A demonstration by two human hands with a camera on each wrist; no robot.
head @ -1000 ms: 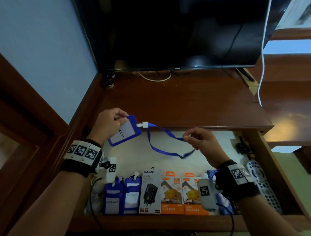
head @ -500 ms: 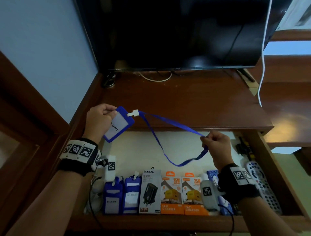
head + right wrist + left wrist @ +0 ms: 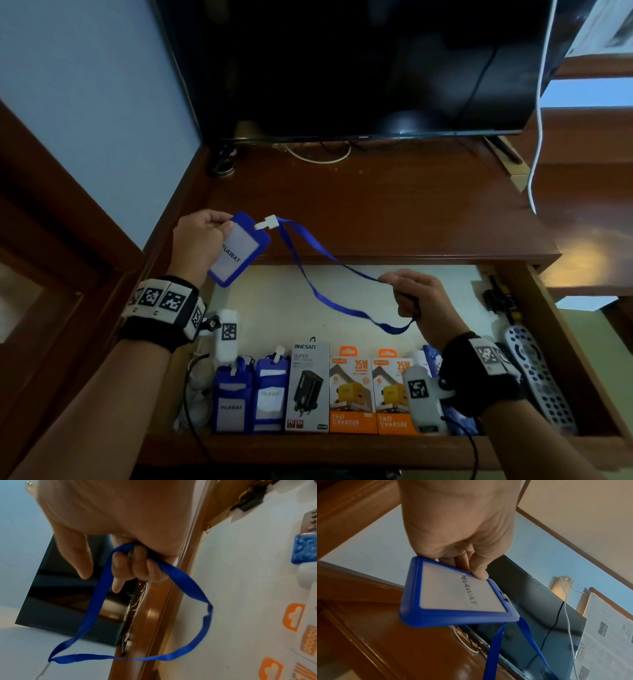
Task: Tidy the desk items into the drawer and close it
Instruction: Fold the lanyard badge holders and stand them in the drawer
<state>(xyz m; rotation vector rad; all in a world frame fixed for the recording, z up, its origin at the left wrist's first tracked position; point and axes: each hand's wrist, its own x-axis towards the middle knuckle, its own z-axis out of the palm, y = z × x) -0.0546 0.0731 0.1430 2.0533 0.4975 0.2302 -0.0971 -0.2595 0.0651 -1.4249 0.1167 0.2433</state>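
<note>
Left hand (image 3: 200,240) pinching the rigid blue plastic badge holder (image 3: 239,250) by one long edge, thumb on the glossy white insert lettered PELAWAT, fingers curled behind. Holder rectangular, round-cornered, tilted, held in the air over the front lip of the desk top (image 3: 394,205) and the left end of the open drawer (image 3: 342,448). White plastic clip (image 3: 267,222) at the holder's short end, joined to a flat woven blue lanyard (image 3: 322,298). Two ribbon strands sagging rightward across the drawer mouth to the right hand (image 3: 419,301). Right hand closed in a fist round the ribbon, a short loop hanging below the knuckles.

Below, on the pale drawer liner, along the front wall: two more blue badge holders (image 3: 250,394) upright, a grey boxed charger (image 3: 310,387), two orange-and-white cardboard charger boxes (image 3: 370,390). At the right end, a long grey remote control (image 3: 537,373) with rows of small round buttons. Polished reddish wood throughout. Behind, a dark flat screen (image 3: 359,68) standing on the desk top; a white cable (image 3: 537,113) hanging at right.
</note>
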